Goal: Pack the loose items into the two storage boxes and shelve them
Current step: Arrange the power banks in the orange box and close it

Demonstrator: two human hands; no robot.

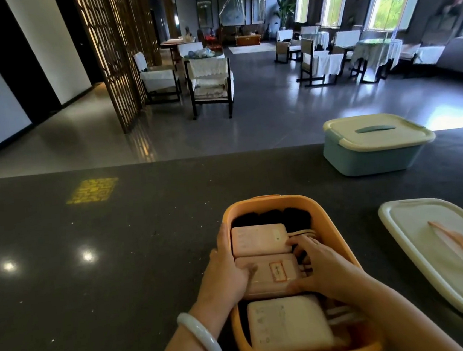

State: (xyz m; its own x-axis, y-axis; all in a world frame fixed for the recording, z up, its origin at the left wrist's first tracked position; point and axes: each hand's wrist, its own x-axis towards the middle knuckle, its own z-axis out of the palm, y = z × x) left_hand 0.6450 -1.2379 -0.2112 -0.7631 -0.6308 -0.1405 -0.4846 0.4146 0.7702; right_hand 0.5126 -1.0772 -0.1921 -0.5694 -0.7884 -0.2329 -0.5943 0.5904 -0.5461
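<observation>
An open orange storage box [259, 202] stands on the dark counter in front of me. Inside lie three pale pink flat packs in a row, with dark items at the far end and white cables along the right side. Both hands reach into the box and hold the middle pink pack [275, 276]. My left hand [226, 276] grips its left edge, thumb on top. Curled over the pack's right edge is my right hand [320, 269]. The box's white lid with an orange handle [444, 256] lies loose at the right. A blue storage box [374, 157] stands closed at the far right.
The dark speckled counter [92, 275] stretches wide to the left, its far edge running across the view. Beyond it lies a room with chairs [209, 86], tables and a wooden lattice screen [115, 59].
</observation>
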